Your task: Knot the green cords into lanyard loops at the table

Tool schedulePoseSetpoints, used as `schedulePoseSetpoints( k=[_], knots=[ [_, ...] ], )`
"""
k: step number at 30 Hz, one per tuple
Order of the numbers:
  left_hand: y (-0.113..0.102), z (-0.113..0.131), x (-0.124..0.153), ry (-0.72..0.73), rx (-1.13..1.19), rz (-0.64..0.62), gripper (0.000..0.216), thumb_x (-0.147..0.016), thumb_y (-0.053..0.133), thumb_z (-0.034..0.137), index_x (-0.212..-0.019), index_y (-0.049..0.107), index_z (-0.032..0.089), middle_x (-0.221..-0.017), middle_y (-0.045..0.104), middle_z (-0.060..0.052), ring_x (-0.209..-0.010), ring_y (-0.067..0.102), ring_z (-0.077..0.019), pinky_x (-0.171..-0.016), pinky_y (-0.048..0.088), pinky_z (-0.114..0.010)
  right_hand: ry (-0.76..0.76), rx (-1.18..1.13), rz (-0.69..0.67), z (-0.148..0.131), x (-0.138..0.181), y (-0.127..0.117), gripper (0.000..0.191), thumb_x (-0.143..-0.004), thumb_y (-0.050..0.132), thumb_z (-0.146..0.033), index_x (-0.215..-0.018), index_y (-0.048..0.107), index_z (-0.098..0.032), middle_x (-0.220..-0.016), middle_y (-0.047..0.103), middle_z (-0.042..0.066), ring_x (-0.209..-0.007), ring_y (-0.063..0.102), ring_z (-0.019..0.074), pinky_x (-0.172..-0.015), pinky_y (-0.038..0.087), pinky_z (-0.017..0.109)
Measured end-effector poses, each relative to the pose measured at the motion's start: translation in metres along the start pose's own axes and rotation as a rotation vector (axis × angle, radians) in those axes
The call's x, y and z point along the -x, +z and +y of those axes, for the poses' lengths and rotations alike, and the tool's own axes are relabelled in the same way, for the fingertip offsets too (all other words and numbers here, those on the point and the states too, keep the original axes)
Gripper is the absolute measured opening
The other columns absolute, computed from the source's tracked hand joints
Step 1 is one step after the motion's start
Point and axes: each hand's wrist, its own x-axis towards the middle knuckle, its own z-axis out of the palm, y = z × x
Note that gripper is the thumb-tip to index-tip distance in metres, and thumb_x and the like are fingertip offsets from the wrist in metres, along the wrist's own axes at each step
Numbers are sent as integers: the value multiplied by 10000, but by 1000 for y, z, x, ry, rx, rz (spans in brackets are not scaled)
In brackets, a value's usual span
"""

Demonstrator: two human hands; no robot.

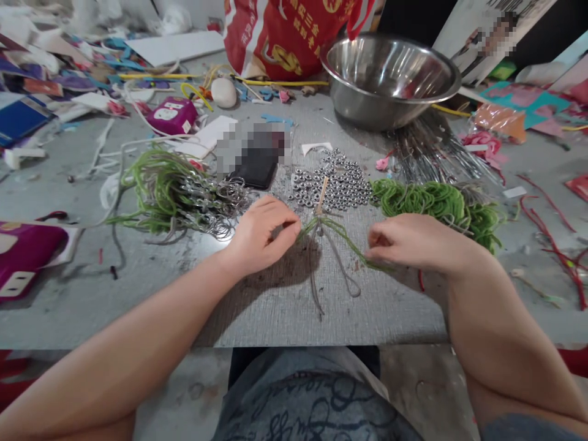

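My left hand [264,236] is closed in a pinch on green cord [334,226] left of the table's middle. Opposite it, my right hand [408,242] has curled fingers closed on the cord's other side. Between the hands, the strands meet at a small stick [323,195] with a metal bead [320,231] below. Two grey cord ends [342,269] hang down from there onto the table, one forming a loop. Just beyond lies a pile of silver beads [333,180]. Finished-looking green cords with metal rings [179,190] lie beside my left hand.
A bundle of green cord [436,205] lies behind my right hand. Farther back stand a steel bowl [390,104] and a red bag [275,43]. A black wallet-like object [255,162], purple power strips [172,116] and red cords [551,239] lie around.
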Motion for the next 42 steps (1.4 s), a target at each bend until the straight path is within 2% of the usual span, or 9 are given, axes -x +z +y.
schedulePoseSetpoints(
  k=[4, 9, 13, 19, 26, 31, 34, 38, 42],
  knots=[
    [0, -3, 0, -112, 19, 74, 229, -832, 445, 220, -644, 569, 179, -624, 614, -12, -653, 511, -131, -667, 423, -286, -25, 154, -117, -13, -1, 9, 170, -716, 568, -287, -581, 629, -202, -563, 583, 22, -499, 469, 130, -461, 194, 260],
    [1, -5, 0, -112, -5, 85, 223, -828, 451, 217, -646, 573, 176, -620, 613, -9, -637, 507, -126, -674, 423, -284, -120, 27, -133, -11, -8, 11, 175, -660, 506, -128, -501, 542, -191, -479, 484, -9, -441, 355, 95, -457, 200, 267],
    [2, 3, -1, -127, -38, 88, 200, -818, 461, 218, -691, 607, 166, -669, 629, -14, -678, 531, -130, -725, 425, -295, -156, -491, -96, -1, -16, 9, 112, -685, 527, -168, -576, 546, -188, -502, 501, -37, -452, 421, 77, -461, 300, 231],
    [-1, 31, -10, -427, 144, -110, 173, -784, 524, 250, -785, 673, 163, -751, 632, -8, -564, 507, -84, -551, 402, -229, -21, -1356, 214, -12, -29, 12, 163, -661, 639, -297, -607, 532, -187, -438, 454, -75, -335, 403, 51, -350, 289, 204],
    [11, 59, -27, -888, 632, -374, 242, -788, 528, 212, -1012, 601, 160, -516, 517, 64, -345, 442, -63, -350, 326, -198, -5, -1721, 296, -36, -32, 30, 223, -626, 699, -323, -601, 531, -179, -469, 466, -80, -322, 386, 32, -320, 253, 184],
    [30, 59, -27, -914, 854, -296, 52, -812, 525, 205, -789, 546, 164, -552, 533, 60, -313, 421, -35, -307, 269, -174, -47, -1690, 397, -40, -35, 45, 239, -654, 680, -366, -638, 530, -182, -432, 409, -100, -340, 323, 24, -350, 247, 181],
    [35, 53, -25, -876, 862, -247, 160, -828, 519, 195, -675, 505, 153, -571, 554, 52, -310, 351, -2, -318, 229, -163, -58, -1469, 480, -38, -34, 50, 208, -712, 629, -363, -670, 527, -187, -474, 430, -84, -376, 337, 38, -374, 279, 192],
    [33, 43, -23, -839, 810, -292, 230, -817, 548, 206, -604, 486, 146, -500, 509, 57, -328, 312, 0, -344, 187, -168, -171, -1081, 672, -32, -28, 51, 227, -805, 538, -314, -1001, 562, -203, -956, 611, 36, -504, 482, 59, -480, 416, 233],
    [28, 36, -22, -783, 796, -331, 177, -803, 544, 203, -637, 528, 144, -520, 510, 60, -345, 311, -5, -366, 199, -180, -390, -974, 497, -27, -27, 52, 343, -871, 449, -307, -1204, 499, -238, -1197, 562, 77, -553, 567, 66, -558, 490, 260]
  ],
)
